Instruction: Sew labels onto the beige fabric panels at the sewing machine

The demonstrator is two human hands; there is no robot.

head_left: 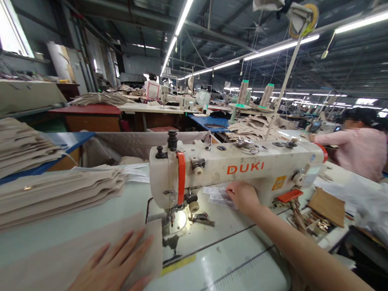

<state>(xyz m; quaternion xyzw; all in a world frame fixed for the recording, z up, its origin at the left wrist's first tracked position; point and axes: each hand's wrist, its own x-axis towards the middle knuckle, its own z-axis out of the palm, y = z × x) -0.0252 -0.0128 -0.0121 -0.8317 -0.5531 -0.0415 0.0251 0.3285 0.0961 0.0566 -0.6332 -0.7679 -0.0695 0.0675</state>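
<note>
My left hand (pixel 113 270) lies flat with fingers spread on a beige fabric piece (pixel 66 257) at the near edge of the sewing table (pixel 229 277). The fabric's right end reaches the needle area (pixel 173 219) of a white sewing machine (pixel 236 168) marked DUKI. My right hand (pixel 242 197) reaches under the machine's arm and rests on a small stack of white labels (pixel 216 196). Its fingers curl at the stack; whether they pinch a label I cannot tell.
Stacks of beige cut pieces (pixel 42 190) lie left of the machine, more (pixel 5 145) on a blue shelf. Brown card and clutter (pixel 327 206) sit right of the machine. A person in pink (pixel 362 143) works at the back right. Thread cones (pixel 265 95) stand behind.
</note>
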